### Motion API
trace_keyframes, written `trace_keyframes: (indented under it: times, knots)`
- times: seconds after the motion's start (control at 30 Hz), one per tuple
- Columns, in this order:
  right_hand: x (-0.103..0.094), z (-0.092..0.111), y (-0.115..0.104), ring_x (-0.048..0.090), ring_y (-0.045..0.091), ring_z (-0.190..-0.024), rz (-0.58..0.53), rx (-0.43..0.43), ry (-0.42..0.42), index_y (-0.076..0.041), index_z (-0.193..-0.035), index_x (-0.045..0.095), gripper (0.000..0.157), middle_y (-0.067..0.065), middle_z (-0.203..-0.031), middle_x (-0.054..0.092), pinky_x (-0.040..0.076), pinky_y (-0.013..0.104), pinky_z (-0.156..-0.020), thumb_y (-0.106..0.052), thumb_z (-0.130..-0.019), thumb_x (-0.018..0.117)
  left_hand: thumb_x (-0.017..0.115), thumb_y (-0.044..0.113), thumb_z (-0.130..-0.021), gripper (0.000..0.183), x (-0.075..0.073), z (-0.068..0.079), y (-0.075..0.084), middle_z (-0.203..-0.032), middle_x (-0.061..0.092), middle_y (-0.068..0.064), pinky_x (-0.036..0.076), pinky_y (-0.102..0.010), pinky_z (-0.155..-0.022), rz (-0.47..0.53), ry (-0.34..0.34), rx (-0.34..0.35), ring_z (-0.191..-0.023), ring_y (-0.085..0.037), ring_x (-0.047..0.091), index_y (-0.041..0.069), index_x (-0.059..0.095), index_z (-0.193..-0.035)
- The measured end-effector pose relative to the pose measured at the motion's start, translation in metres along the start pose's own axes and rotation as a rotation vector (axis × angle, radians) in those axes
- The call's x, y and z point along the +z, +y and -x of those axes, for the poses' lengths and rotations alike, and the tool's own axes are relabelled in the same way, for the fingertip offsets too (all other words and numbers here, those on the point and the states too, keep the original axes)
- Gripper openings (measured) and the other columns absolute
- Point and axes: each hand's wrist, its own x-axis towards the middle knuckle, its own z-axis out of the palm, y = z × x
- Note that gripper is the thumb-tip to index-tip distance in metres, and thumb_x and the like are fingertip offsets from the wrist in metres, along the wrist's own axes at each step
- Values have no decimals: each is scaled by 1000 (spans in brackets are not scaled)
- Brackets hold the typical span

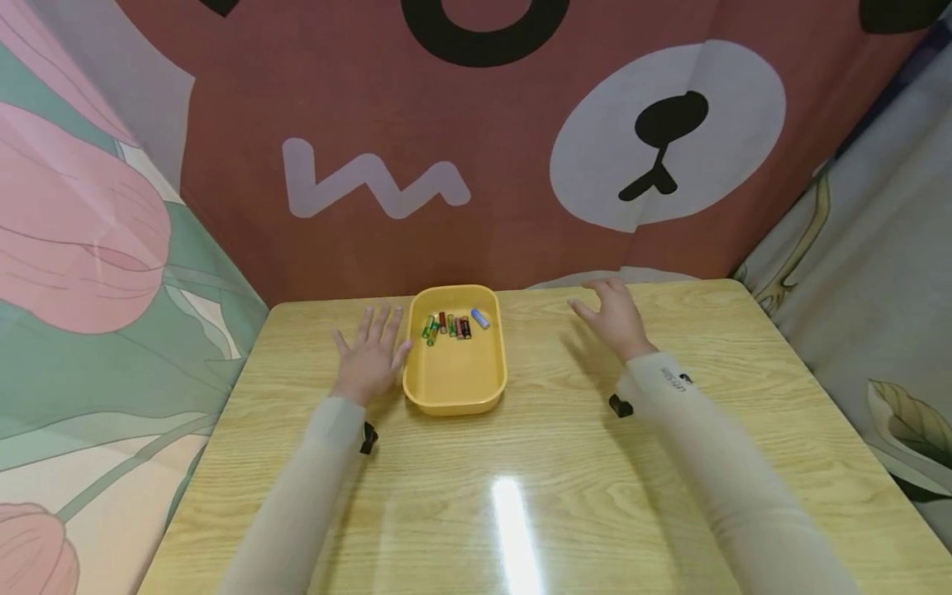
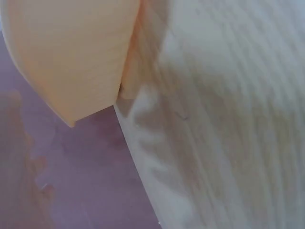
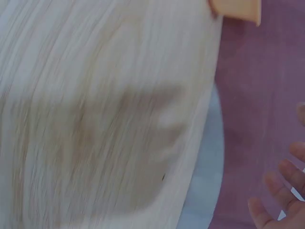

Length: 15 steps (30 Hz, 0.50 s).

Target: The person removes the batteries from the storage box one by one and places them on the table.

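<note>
A yellow plastic tray (image 1: 455,405) stands near the far edge of the table. Inside its far half lie several small batteries (image 1: 450,326), mostly green, red and dark, with a blue battery (image 1: 480,319) apart at the right. My left hand (image 1: 368,361) is just left of the tray, fingers spread, its thumb overlapping the tray's left rim in the head view. To the right of the tray, my right hand (image 1: 616,321) is held over the table with nothing in it; its fingers (image 3: 281,191) look relaxed and apart in the right wrist view.
The wood-grain table (image 1: 446,496) ends at a hanging cloth (image 1: 357,248) with a bear print. Printed curtains (image 1: 82,273) hang at the left, and more (image 1: 878,273) at the right. A bright reflection crosses the front of the tabletop.
</note>
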Motion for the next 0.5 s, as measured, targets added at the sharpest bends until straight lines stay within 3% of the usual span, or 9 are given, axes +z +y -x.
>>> trace_keyframes:
  times: [0.23, 0.43, 0.5]
  knots:
    - [8, -3, -26, 53, 34, -106, -98, -28, 50, -2, -125, 58, 49, 17, -125, 54, 45, 47, -88, -37, -90, 62, 30, 50, -99, 66, 12, 3, 0, -158, 0, -2, -14, -68, -100, 46, -9, 11, -144, -26, -4, 23, 4, -153]
    - [14, -7, -47, 55, 31, -105, -228, 3, 51, -6, -121, 61, 44, 13, -124, 57, 47, 44, -85, -36, -89, 64, 12, 62, -95, 72, 17, 4, 1, -158, -1, -2, -11, -68, -101, 64, -19, 20, -144, -24, -5, 21, 6, -153]
    - [17, -7, -54, 55, 30, -105, -270, 15, 37, -8, -122, 60, 42, 12, -124, 57, 47, 43, -86, -35, -90, 64, 15, 61, -96, 70, 16, 4, 3, -158, -1, -1, -11, -68, -101, 77, -30, 29, -144, -23, -5, 20, 8, -153]
